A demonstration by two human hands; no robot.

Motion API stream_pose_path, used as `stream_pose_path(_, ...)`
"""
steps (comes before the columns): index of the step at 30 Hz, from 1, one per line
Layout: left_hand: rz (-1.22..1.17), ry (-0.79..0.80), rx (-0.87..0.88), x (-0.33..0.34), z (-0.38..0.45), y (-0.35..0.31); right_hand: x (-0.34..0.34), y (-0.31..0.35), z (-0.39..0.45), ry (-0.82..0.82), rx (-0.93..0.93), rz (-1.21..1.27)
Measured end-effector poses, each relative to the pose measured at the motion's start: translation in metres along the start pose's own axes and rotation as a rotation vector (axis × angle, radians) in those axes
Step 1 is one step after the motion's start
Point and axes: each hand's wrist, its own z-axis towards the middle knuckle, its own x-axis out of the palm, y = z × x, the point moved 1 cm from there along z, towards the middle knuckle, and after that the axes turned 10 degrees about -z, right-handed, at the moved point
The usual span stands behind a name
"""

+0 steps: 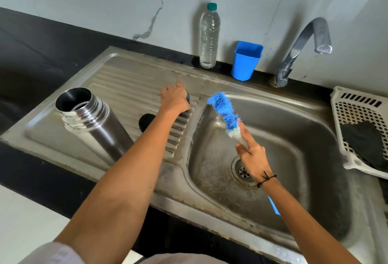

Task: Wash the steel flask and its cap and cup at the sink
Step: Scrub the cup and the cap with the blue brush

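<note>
A dark table [31, 53] runs along a marble wall and carries a steel sink [294, 137], its ribbed drainboard to the left of the basin. A bent tap [302, 41] rises at the sink's far right corner. At the table's right edge sits a white slotted basket [357, 106] with a dark cloth inside.

The steel flask [94, 125] stands uncapped near the front left of the drainboard, mouth open upward. Behind the sink's far edge a clear water bottle [209, 37] with a green top stands by the wall, a blue plastic tub [245, 62] just beside it.

A blue bottle brush [224, 112] is held over the basin, bristles up and tilted toward the drainboard, by the right hand [254, 158]; the fingers wrap its handle, the forefinger lying straight along it. A thread band circles that wrist.

The left hand [175, 98] is curled over a steel cup [187, 104] at the drainboard's right edge, beside the basin, mostly hiding it. A black cap [146, 122] lies on the drainboard between flask and cup, partly behind the left forearm.
</note>
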Motion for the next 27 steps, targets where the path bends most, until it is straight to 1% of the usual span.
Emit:
stream_pose_path(6,0.05,0.039,0.018,0.006,0.002,0.005,0.007,0.003,0.008,0.024,0.009,0.007)
stream_pose_path(9,0.065,0.033,0.008,0.001,-0.006,0.004,0.009,0.005,0.008,0.035,0.009,0.011)
stream_pose_path(13,0.166,-0.072,-0.092,-0.021,-0.034,0.005,0.011,0.007,0.008,0.041,0.015,0.001)
stream_pose_path(16,0.254,-0.052,-0.259,-0.024,-0.057,0.021,0.015,0.012,0.005,0.057,0.022,0.006)
stream_pose_path(18,0.265,-0.027,-0.326,-0.022,-0.068,0.031,0.017,0.019,0.003,0.075,0.019,0.01)
stream_pose_path(20,0.228,-0.004,-0.362,-0.017,-0.075,0.036,0.02,0.025,0.001,0.093,0.009,0.01)
stream_pose_path(22,0.141,-0.002,-0.39,-0.014,-0.079,0.038,0.023,0.029,-0.001,0.102,-0.012,0.002)
stream_pose_path(27,-0.105,-0.151,-0.386,-0.024,-0.089,0.036,0.02,0.03,-0.005,0.106,-0.044,-0.001)
